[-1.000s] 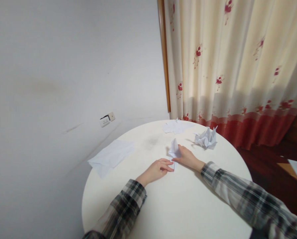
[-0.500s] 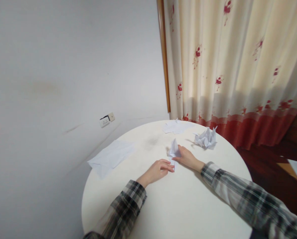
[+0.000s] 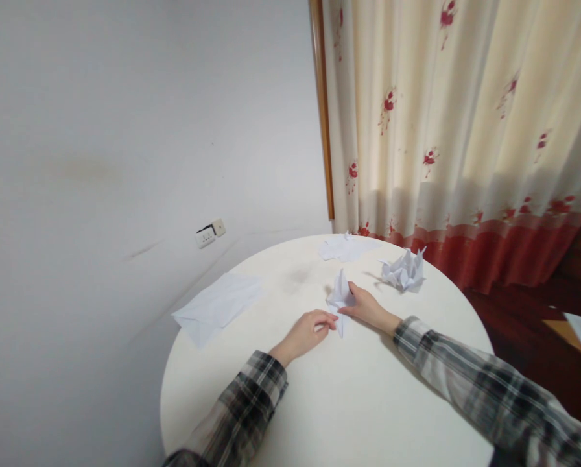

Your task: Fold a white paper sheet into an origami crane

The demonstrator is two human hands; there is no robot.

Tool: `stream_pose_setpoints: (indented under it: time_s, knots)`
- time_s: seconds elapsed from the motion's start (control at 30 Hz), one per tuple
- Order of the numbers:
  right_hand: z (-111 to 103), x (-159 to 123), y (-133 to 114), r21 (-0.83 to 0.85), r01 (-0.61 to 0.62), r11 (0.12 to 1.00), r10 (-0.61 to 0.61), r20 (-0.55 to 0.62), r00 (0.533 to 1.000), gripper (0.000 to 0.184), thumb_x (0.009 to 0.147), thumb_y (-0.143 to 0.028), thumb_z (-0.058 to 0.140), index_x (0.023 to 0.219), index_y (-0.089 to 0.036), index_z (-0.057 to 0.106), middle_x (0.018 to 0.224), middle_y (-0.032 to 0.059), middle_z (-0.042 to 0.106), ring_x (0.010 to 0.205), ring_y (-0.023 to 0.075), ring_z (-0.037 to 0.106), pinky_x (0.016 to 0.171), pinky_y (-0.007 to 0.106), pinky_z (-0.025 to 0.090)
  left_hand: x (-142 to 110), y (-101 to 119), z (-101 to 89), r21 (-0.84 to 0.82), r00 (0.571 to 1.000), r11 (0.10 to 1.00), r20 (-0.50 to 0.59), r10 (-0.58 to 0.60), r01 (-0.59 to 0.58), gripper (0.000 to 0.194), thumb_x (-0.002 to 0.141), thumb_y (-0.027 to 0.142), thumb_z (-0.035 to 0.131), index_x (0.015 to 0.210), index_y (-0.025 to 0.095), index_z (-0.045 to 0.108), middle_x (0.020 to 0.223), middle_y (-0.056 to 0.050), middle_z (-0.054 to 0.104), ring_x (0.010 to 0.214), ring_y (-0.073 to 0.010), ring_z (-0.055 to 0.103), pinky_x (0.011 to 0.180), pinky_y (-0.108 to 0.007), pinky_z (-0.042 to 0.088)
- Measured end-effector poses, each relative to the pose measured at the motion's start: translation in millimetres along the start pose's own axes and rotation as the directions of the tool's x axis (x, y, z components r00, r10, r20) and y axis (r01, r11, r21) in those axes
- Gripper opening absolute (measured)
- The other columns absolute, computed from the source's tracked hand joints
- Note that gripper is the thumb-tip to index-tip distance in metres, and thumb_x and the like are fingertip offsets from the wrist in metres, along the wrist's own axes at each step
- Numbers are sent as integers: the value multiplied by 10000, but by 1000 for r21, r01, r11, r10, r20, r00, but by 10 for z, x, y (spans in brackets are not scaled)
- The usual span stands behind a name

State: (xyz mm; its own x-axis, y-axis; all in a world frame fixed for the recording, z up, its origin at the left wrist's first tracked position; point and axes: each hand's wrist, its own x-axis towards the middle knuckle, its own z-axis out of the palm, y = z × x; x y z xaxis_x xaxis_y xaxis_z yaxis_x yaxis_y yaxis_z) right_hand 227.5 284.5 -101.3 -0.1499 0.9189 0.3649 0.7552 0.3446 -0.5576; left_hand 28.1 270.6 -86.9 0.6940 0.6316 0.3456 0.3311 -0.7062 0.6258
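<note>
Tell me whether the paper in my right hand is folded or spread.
Folded: the paper in your right hand rises to a point, a narrow part extending toward you.

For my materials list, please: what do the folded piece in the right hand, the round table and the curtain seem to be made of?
Folded piece: white matte paper, judging by its thin edges and creases.
Round table: smooth white top, perhaps laminate or painted board; no grain shows, so this stays open.
Curtain: probably printed fabric, rather matte, since it hangs in soft folds.
</note>
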Motion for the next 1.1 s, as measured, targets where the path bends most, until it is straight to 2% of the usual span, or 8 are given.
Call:
stream_pose_setpoints:
  time_s: [0.1,0.17,0.47,0.6,0.73,0.83,1.1]
  knots:
    - [-6,-14,-39,57,48,997,-50,30,998,531,604,-323,667,1039,-142,421,862,48,558,723,155,503,628,232,362,-6,-47,3,148,999,989,-51,2,6,307,756,96,441,1010,196,581,1033,-34,591,966,-148,519,896,-281,383]
    - [0,-18,-55,77,60,995,-63,34,997,532,603,-322,669,1039,-140,424,873,55,562,734,158,509,639,236,367,-9,-72,4,218,998,976,-57,13,0,333,769,106,433,1062,211,554,1076,-29,571,1000,-149,499,918,-286,366]
    - [7,-14,-52,96,58,994,-62,36,997,490,612,-297,655,1021,-139,437,863,49,566,727,152,506,628,229,369,-11,-100,29,289,996,955,-45,77,-61,287,749,106,460,980,207,596,1090,-30,552,1018,-148,481,931,-284,364]
    - [12,-6,-23,136,58,989,-62,24,998,384,699,-296,567,1025,-139,438,843,40,566,705,140,497,627,227,371,-20,-109,31,300,996,952,-42,74,-58,281,750,110,462,982,201,591,1112,-32,538,1020,-144,482,931,-280,363]
    - [42,23,44,158,26,987,-23,-26,999,299,750,-206,462,1038,-137,421,765,18,558,661,129,494,628,230,376,-25,-131,38,293,996,954,-46,72,-55,269,751,119,466,973,200,594,1122,-32,535,1020,-146,487,931,-281,365]
    - [64,47,96,193,-30,981,41,-52,998,282,735,-155,435,1016,-147,411,693,-7,545,624,124,501,608,227,385,-22,-143,42,298,997,953,-47,69,-52,264,752,123,465,968,198,597,1123,-35,536,1022,-150,488,932,-283,365]
    - [95,78,171,343,-71,937,116,-112,987,246,664,-138,484,887,-176,385,716,-8,540,621,121,539,576,226,411,-17,-108,31,311,997,948,-22,73,-62,266,747,108,459,965,189,587,1146,-37,524,1055,-150,459,946,-292,349]
